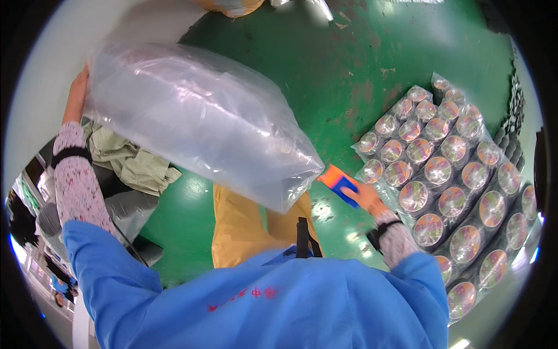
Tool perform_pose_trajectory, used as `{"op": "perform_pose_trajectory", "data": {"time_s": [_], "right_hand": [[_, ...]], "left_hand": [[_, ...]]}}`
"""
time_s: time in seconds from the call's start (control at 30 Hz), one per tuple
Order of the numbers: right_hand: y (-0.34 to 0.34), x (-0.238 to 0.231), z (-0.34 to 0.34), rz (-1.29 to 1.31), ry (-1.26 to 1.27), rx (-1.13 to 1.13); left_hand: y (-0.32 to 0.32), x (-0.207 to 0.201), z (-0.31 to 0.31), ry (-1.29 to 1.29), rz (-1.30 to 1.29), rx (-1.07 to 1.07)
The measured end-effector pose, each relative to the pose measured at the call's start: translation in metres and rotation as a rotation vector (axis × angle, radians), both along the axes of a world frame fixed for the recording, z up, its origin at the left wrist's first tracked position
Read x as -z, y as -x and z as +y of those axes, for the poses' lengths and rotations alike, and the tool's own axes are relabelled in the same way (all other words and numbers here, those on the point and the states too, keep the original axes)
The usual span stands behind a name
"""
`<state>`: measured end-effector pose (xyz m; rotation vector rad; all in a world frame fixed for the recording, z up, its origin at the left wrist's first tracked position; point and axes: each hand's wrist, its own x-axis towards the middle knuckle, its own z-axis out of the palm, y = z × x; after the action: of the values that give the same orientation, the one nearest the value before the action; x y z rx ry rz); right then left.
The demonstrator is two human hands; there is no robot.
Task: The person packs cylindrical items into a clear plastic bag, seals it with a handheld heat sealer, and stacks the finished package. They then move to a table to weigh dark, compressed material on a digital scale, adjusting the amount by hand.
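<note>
A large, puffed-out clear plastic bag stretches in front of me from upper left toward the middle. My left hand holds its far left end, with the fingertips partly hidden at the film. Near the bag's tapered right corner, my right hand is closed around a blue and orange hand tool that looks like a tape dispenser. The tool's orange end is at the tip of the bag, and I cannot tell whether they touch. What is inside the bag cannot be made out through the cloudy film.
On the green floor at right lie rows of wrapped round packs with colourful ends. Crumpled beige sacking rests over grey wrapped bundles at left. A pale surface stands behind the bag. Dark stacked items line the far right.
</note>
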<state>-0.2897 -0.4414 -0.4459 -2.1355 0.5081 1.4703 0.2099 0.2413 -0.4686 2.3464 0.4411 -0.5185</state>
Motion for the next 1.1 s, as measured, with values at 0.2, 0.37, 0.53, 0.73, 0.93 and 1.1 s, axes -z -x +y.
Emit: {"op": "perform_pose_trajectory", "data": {"time_s": [0.2,0.37,0.53,0.73,0.93,1.1], "right_hand": [[-0.084,0.061,0.097,-0.200,0.069,-0.207],[-0.062,0.081,0.092,-0.423,0.247,-0.559],[-0.128,0.067,0.075,-0.132,0.436,-0.091],[-0.322,-0.016,0.099,-1.007,0.337,0.375],[-0.553,-0.069,0.214,-1.115,0.215,-0.105],[-0.610,-0.029,0.241,-1.243,0.233,-0.322]], "left_hand": [[0.006,-0.007,0.001,0.055,0.116,-0.163],[0.003,0.006,0.008,0.082,0.078,-0.070],[0.020,0.045,0.062,-0.256,-0.146,0.358],[0.073,0.010,-0.005,-0.189,-0.107,0.093],[0.090,-0.039,-0.044,-0.001,0.048,-0.107],[0.073,-0.040,-0.050,0.033,0.094,-0.076]]}}
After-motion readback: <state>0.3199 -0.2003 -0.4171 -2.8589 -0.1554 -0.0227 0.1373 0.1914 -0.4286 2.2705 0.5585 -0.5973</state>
